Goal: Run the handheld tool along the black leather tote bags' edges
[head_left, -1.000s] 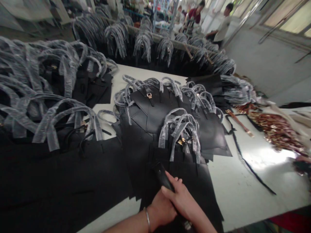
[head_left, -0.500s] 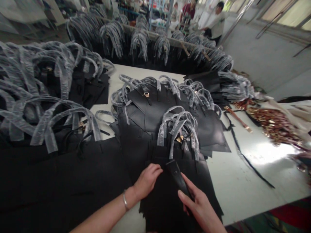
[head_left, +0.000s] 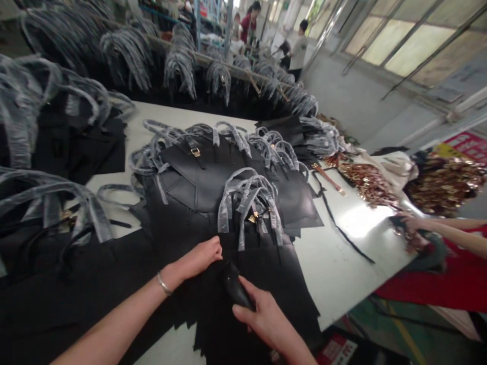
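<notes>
In front of me lies a stack of black leather-like bag panels (head_left: 266, 268), with plastic-wrapped handles (head_left: 247, 195) arching up from its top end and a gold clasp (head_left: 253, 217) between them. My right hand (head_left: 264, 312) is wrapped round a black hand-held tool (head_left: 236, 291) shaped like a hair clipper, its head pointing up and left over the top panel. My left hand (head_left: 205, 253), a metal bangle at its wrist, is closed with curled fingers at the stack's upper left edge. What those fingertips pinch, if anything, is hidden.
More black panels with wrapped handles (head_left: 61, 187) cover the left side. Behind lies another pile (head_left: 224, 177). A black strap (head_left: 342, 223), a brown strap (head_left: 329, 180) and metal-tipped brown straps (head_left: 367, 182) are on the white table (head_left: 327, 284). A co-worker's hand (head_left: 411, 223) works at the right.
The view has swung right, bringing the co-worker's arm and red clothing into sight. The black tool has rolled in my right hand, and my left hand is a little farther up the stack.
</notes>
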Available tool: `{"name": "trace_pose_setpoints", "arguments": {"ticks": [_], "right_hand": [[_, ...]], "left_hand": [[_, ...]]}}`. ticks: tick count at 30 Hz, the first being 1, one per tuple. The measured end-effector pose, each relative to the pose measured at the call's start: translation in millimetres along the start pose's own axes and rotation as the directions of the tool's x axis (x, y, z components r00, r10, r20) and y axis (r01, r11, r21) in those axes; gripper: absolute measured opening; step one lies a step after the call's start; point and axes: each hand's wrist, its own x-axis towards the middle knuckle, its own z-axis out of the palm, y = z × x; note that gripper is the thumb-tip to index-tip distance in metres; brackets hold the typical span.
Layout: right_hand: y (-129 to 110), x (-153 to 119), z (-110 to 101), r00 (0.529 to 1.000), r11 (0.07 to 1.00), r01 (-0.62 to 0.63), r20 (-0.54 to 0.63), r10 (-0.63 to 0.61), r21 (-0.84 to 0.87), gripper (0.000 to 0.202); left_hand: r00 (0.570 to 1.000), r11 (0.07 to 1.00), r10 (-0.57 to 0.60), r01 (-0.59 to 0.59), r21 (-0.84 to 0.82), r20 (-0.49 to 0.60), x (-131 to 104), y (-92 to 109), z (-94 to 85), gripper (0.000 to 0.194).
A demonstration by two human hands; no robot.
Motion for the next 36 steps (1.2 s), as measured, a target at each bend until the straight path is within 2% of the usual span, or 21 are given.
{"name": "trace_pose_setpoints", "arguments": {"ticks": [1,2,3,5,6,7,8,10,11,12,14,17,20,27,30,32,34,36], "right_hand": [[0,1,1,1.000,1.000,-0.005,-0.004,0.005,-0.013,0.067],[1,2,1,1.000,1.000,-0.007,-0.004,0.007,-0.020,0.066],[2,2,2,1.000,1.000,-0.009,-0.002,0.009,-0.023,0.066],[5,4,2,1.000,1.000,-0.020,0.010,0.020,-0.018,0.066],[6,5,2,1.000,1.000,-0.026,0.017,0.026,-0.015,0.067],[6,6,2,0.999,0.999,-0.034,0.024,0.034,-0.010,0.068],[5,7,2,0.999,0.999,-0.042,0.029,0.042,-0.005,0.068],[1,9,2,0.998,0.999,-0.046,0.034,0.046,-0.009,0.068],[-3,11,3,0.999,0.999,-0.042,0.033,0.043,-0.020,0.067],[-7,13,4,0.999,0.999,-0.035,0.030,0.036,-0.034,0.066],[-17,20,7,1.000,0.998,0.002,0.029,0.000,-0.069,0.064],[-32,33,15,0.999,0.993,0.050,0.012,-0.049,-0.106,0.062],[-36,37,20,0.997,0.988,0.071,-0.020,-0.074,-0.135,0.065],[-9,17,10,0.998,0.977,0.064,0.012,-0.062,-0.203,0.062],[-18,23,15,0.991,0.981,0.126,-0.018,-0.130,-0.151,0.060],[-26,28,17,0.980,0.980,0.172,-0.085,-0.181,-0.099,0.061],[-29,26,11,0.967,0.978,0.205,-0.147,-0.209,-0.043,0.063],[-22,13,-1,0.963,0.977,0.214,-0.169,-0.209,0.011,0.066]], "left_hand": [[0.993,0.994,-0.077,0.070,-0.078,-0.092,0,-1,-1.1,0.026],[0.960,0.976,-0.178,0.144,-0.160,-0.218,-1,-2,-2.3,0.027],[0.885,0.949,-0.287,0.210,-0.235,-0.366,-4,-2,-3.0,0.028],[0.647,0.902,-0.431,0.297,-0.312,-0.629,-15,2,-0.3,0.030],[0.567,0.901,-0.431,0.316,-0.298,-0.702,-24,6,4.4,0.030],[0.560,0.915,-0.393,0.316,-0.251,-0.729,-34,11,11.8,0.030],[0.624,0.940,-0.330,0.290,-0.182,-0.708,-45,16,21.7,0.030],[0.825,0.986,-0.156,0.161,-0.039,-0.543,-68,27,46.4,0.027],[0.886,0.996,-0.070,0.090,0.021,-0.459,-77,31,59.3,0.024],[0.917,0.996,0.001,0.033,0.077,-0.399,-85,33,71.2,0.022],[0.931,0.985,0.082,-0.022,0.170,-0.356,-94,33,89.2,0.024],[0.930,0.970,0.116,-0.030,0.242,-0.350,-97,29,99.5,0.025],[0.921,0.950,0.161,-0.047,0.309,-0.355,-96,27,98.2,0.023],[0.928,0.907,0.223,-0.084,0.413,-0.300,-98,27,100.5,0.021],[0.921,0.878,0.259,-0.099,0.468,-0.292,-99,23,105.2,0.025],[0.922,0.860,0.266,-0.095,0.501,-0.282,-99,21,107.0,0.027],[0.932,0.844,0.253,-0.081,0.530,-0.259,-98,24,106.5,0.028],[0.949,0.814,0.206,-0.030,0.581,-0.240,-93,32,104.3,0.027]]}}
